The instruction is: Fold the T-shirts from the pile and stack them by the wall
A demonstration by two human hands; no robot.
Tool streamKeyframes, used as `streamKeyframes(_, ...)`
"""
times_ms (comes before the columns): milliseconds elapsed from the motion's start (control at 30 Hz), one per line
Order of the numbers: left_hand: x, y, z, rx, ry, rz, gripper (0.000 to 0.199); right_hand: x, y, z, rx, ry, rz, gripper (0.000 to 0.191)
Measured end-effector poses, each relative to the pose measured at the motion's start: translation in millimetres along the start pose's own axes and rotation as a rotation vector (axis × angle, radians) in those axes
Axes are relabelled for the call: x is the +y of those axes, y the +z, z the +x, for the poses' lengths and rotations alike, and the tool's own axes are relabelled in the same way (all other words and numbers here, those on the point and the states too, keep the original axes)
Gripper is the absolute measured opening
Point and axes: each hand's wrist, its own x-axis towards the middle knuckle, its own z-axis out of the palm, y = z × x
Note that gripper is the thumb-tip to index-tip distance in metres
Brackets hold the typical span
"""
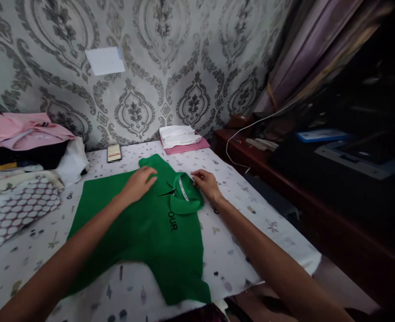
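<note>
Green shirt (140,230) partly covered, small writing not readable.
The left forearm (83,235) hides a strip of the shirt, and the bottom edge cuts this forearm. Writing on the collar label (183,189) is too small to read; whether the right fingers (200,174) touch the collar (186,206), I cannot tell. The small rectangular object (114,153) is blurred; the left edge cuts the patterned cloth (18,214).

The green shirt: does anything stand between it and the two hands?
Nothing visible does. The left hand is over the green shirt, the right hand at its collar; the white folded cloth lies beyond.
</note>
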Motion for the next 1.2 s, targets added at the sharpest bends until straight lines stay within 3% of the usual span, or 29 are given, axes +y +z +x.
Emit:
streamKeyframes(100, 54, 23.8, 48, -0.042, 0.154, 0.081, 0.026, -2, -3, -5, -0.014, -0.032, -0.066, 0.020)
streamKeyframes(200, 76, 40.8, 75, -0.087, 0.224, 0.193, 0.033, -5, -6, -7, -0.034, -0.034, -0.111, 0.022)
streamKeyframes(333, 68, 46.5, 86, -0.099, 0.205, 0.190, 0.025, -13, -8, -10, -0.080, -0.031, -0.178, 0.019)
streamKeyframes(533, 53, 42.3, 86, 0.003, 0.014, -0.024, 0.015, -34, -4, -25, -0.132, -0.036, -0.490, 0.028)
streamKeyframes(633, 56, 46.5, 85, 0.049, -0.050, -0.072, 0.014, -38, -1, -29, -0.158, -0.022, -0.575, 0.020)
streamKeyframes(733, 58, 52.6, 84, 0.082, -0.112, -0.063, 0.015, -34, 1, -27, -0.176, 0.010, -0.383, 0.018)
streamKeyframes(900, 56, 64.0, 84, 0.079, -0.191, -0.075, 0.016, -26, 2, -21, -0.282, 0.274, 0.177, 0.019)
streamKeyframes(1067, 53, 71.3, 84, 0.043, -0.234, -0.066, 0.017, -23, 0, -22, -0.299, 0.323, 0.159, 0.022)
streamKeyframes(1200, 62, 63.7, 76, 0.053, -0.163, -0.078, 0.024, -23, 0, -22, -0.320, 0.323, 0.158, 0.021)
